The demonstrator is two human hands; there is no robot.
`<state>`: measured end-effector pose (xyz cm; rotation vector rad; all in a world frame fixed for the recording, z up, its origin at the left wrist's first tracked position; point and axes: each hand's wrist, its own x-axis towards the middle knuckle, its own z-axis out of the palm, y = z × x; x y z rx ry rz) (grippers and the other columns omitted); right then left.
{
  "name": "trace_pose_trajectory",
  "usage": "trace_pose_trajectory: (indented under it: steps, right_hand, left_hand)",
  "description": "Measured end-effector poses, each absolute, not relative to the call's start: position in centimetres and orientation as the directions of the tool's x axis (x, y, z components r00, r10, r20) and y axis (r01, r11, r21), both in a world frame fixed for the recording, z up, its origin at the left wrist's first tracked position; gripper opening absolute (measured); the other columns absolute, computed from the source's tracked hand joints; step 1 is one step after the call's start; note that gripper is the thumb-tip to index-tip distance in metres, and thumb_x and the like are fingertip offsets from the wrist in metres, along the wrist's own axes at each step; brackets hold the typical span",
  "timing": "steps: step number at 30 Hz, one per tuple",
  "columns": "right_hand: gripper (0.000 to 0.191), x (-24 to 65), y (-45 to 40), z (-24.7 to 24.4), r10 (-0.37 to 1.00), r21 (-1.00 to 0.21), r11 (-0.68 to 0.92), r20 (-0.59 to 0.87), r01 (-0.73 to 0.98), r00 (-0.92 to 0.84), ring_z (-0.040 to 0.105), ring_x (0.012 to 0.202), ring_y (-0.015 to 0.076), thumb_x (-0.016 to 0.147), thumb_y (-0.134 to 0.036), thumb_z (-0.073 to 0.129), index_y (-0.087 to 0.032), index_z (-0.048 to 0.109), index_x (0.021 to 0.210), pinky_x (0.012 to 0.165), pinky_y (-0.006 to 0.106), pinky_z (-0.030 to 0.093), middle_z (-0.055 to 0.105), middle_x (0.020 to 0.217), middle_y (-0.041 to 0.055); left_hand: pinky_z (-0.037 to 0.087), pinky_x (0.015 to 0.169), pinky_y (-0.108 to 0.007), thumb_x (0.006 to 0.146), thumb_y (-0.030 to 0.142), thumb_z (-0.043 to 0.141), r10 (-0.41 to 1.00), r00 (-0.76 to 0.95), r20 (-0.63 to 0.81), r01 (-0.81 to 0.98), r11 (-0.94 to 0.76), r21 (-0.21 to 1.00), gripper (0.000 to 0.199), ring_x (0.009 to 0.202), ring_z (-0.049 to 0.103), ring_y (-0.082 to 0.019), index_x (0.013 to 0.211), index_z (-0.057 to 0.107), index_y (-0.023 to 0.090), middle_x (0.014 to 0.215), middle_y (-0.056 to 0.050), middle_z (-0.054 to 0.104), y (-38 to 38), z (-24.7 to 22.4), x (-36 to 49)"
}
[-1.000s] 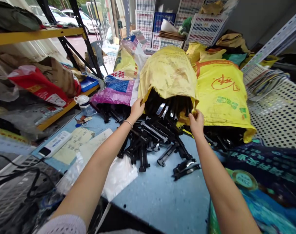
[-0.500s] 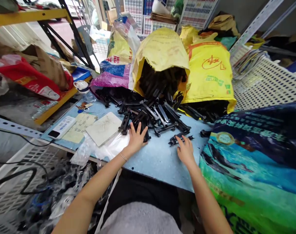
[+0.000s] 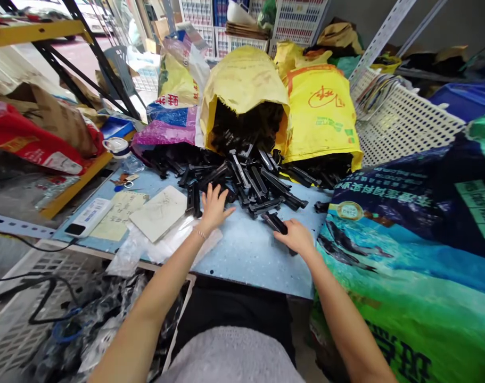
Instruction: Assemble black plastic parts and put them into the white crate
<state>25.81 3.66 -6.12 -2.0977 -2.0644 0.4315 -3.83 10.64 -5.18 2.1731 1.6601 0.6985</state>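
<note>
Mostly slim black parts (image 3: 259, 182), glossy, loosely heaped

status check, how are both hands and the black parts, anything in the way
Left hand open at the pile's near edge. Right hand closed on one black part. Clear plastic beneath left forearm, possibly in the way.

Pale grey textured top (image 3: 230, 355), black legwear (image 3: 234, 307), thin left-wrist bracelet (image 3: 201, 233)

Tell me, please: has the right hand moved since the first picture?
Yes. Judged against the blue table, the right hand moved toward the front edge, from the pale yellow sack to a black part.
</note>
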Motion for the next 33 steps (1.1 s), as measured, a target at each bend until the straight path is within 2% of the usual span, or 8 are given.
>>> trace_pose_trajectory:
  steps: [3, 7, 11, 16, 19, 26, 30, 33]
  right_hand:
    - [0.042, 22.3, 0.4, -6.6, 0.996, -0.693, -0.087, -0.086, 0.715, 0.037, 0.060, 0.083, 0.0237, 0.082, -0.055, 0.059, -0.018, 0.067, 0.100, 0.077, 0.037, 0.048, 0.063, 0.093, 0.0080]
    - [0.041, 18.0, -3.9, -6.2, 0.987, -0.955, -0.014, -0.060, 0.295, -0.150, 0.064, 0.089, 0.0221, 0.097, -0.049, 0.039, -0.019, 0.063, 0.112, 0.080, 0.036, 0.051, 0.067, 0.097, 0.0075]
    - [0.033, 18.0, -4.6, -3.8, 0.991, -0.860, 0.119, 0.071, 0.497, -0.115, 0.064, 0.084, 0.0211, 0.101, -0.042, 0.037, -0.020, 0.056, 0.116, 0.076, 0.036, 0.051, 0.067, 0.097, 0.0082]
    - [0.027, 19.3, -2.5, -1.6, 0.855, -0.269, 0.508, 0.271, 0.819, -0.442, 0.058, 0.086, 0.0243, 0.101, -0.033, 0.040, -0.016, 0.060, 0.106, 0.071, 0.035, 0.044, 0.065, 0.092, 0.0113]
    - [0.026, 19.5, -1.6, -1.3, 0.783, -0.120, 0.600, 0.288, 0.791, -0.551, 0.056, 0.077, 0.0227, 0.101, -0.030, 0.040, -0.015, 0.062, 0.098, 0.065, 0.033, 0.041, 0.063, 0.081, 0.0092]
    - [0.018, 20.1, -2.1, 2.1, 0.831, -0.470, 0.521, 0.470, 0.712, -0.298, 0.055, 0.071, 0.0190, 0.099, -0.024, 0.042, -0.017, 0.058, 0.099, 0.067, 0.031, 0.043, 0.059, 0.079, 0.0062]
    - [0.013, 17.9, -4.8, 2.5, 0.824, -0.561, 0.556, 0.470, 0.614, -0.316, 0.053, 0.072, 0.0196, 0.096, -0.021, 0.046, -0.017, 0.058, 0.100, 0.067, 0.033, 0.042, 0.057, 0.079, 0.0063]
    - [0.013, 16.0, -6.4, 0.9, 0.889, -0.743, 0.458, 0.371, 0.488, -0.270, 0.049, 0.070, 0.0179, 0.095, -0.024, 0.048, -0.019, 0.059, 0.091, 0.065, 0.033, 0.039, 0.054, 0.075, 0.0043]
  left_hand:
    - [0.026, 0.116, -0.052, 0.091, 0.046, 0.055, 0.939, 0.321, 0.120, 0.498, -0.276, 0.822, 0.063, 0.140, 0.034, -0.032, 0.146, 0.037, 0.021, 0.147, -0.016, 0.042, 3.7, -5.7, -2.1]
    - [0.031, 0.115, -0.049, 0.090, 0.048, 0.057, 0.912, 0.411, -0.003, 0.129, -0.055, 0.990, 0.082, 0.138, 0.038, -0.031, 0.154, 0.012, 0.022, 0.154, -0.015, 0.032, -3.2, -5.9, 0.2]
    - [0.022, 0.119, -0.051, 0.092, 0.045, 0.054, 0.923, 0.379, -0.056, 0.113, 0.014, 0.994, 0.069, 0.142, 0.032, -0.030, 0.151, 0.024, 0.024, 0.154, -0.011, 0.035, -4.8, -3.9, -0.3]
    - [0.015, 0.121, -0.051, 0.092, 0.043, 0.055, 0.889, 0.457, -0.034, 0.155, -0.042, 0.987, 0.071, 0.146, 0.022, -0.031, 0.151, 0.023, 0.023, 0.157, -0.012, 0.028, -4.8, -1.8, -1.3]
    - [0.030, 0.114, -0.052, 0.094, 0.043, 0.052, 0.902, 0.428, -0.045, 0.227, -0.059, 0.972, 0.070, 0.135, 0.039, -0.030, 0.151, 0.017, 0.023, 0.147, -0.015, 0.039, -5.8, -2.1, -1.2]
    - [0.030, 0.107, -0.054, 0.086, 0.069, 0.043, 0.908, 0.319, 0.273, 0.470, -0.402, 0.786, 0.055, 0.117, 0.040, -0.030, 0.103, 0.067, 0.024, 0.113, -0.010, 0.046, -7.3, -4.9, -0.4]
    - [0.040, 0.100, -0.050, 0.087, 0.074, 0.002, 0.963, 0.263, -0.052, 0.098, 0.027, 0.995, 0.087, 0.112, 0.048, -0.029, 0.113, 0.064, 0.019, 0.105, -0.012, 0.055, -3.2, -4.3, 0.4]
    - [0.042, 0.101, -0.045, 0.090, 0.073, 0.021, 0.919, 0.345, -0.191, -0.104, 0.240, 0.965, 0.072, 0.117, 0.050, -0.029, 0.115, 0.062, 0.019, 0.110, -0.011, 0.061, 0.6, -1.9, 0.7]
